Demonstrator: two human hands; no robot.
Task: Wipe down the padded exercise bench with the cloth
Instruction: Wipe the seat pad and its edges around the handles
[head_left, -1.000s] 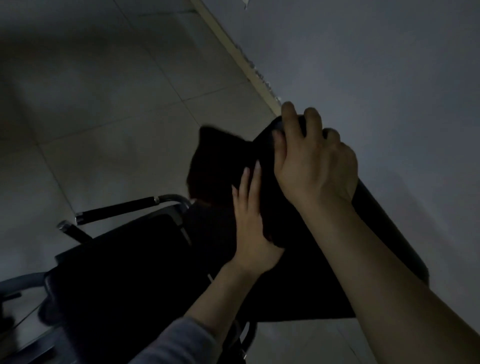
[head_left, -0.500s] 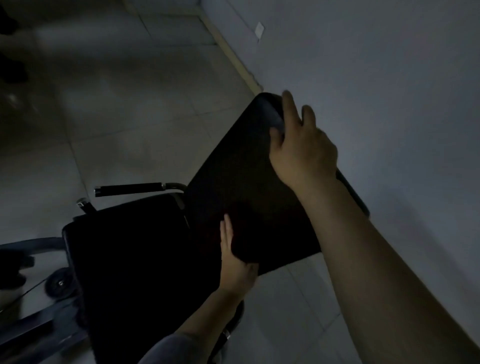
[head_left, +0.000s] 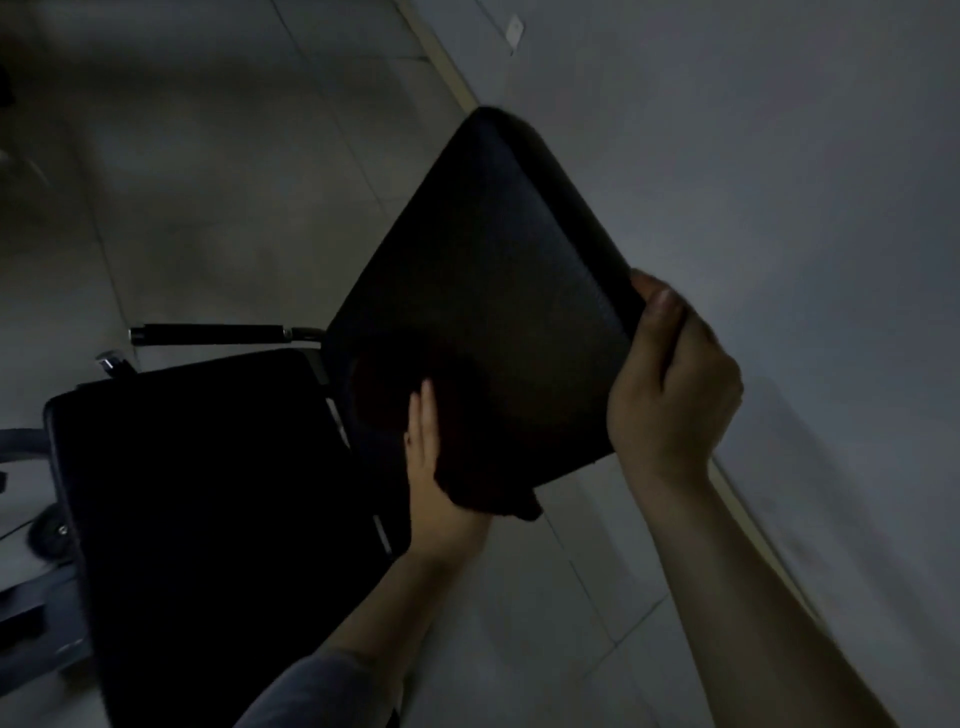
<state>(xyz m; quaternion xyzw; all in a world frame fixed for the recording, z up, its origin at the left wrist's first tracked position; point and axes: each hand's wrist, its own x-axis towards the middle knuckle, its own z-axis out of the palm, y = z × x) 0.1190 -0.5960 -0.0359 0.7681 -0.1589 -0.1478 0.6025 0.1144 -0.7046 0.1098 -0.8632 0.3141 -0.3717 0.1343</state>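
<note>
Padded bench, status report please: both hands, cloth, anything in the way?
Right hand gripping black padded backrest edge. Left hand pressing dark cloth on its lower end. No obstruction visible; lighting dim.

Most of the left hand (head_left: 427, 457) is covered by the dark cloth (head_left: 467, 462); only 1 finger edge and the heel of the palm are seen. The cloth's outline is lost against the black back pad (head_left: 483, 270) in the dim light, except at the pad's lower edge, where a fold hangs past it. The fingertips of the right hand (head_left: 670, 384) are hidden behind the pad's right edge. The seat pad (head_left: 208, 493) is cut off at the bottom edge. The frame (head_left: 31, 618) and a small wheel (head_left: 49, 527) are cropped at the left edge. The floor at the upper left is blurred.
</note>
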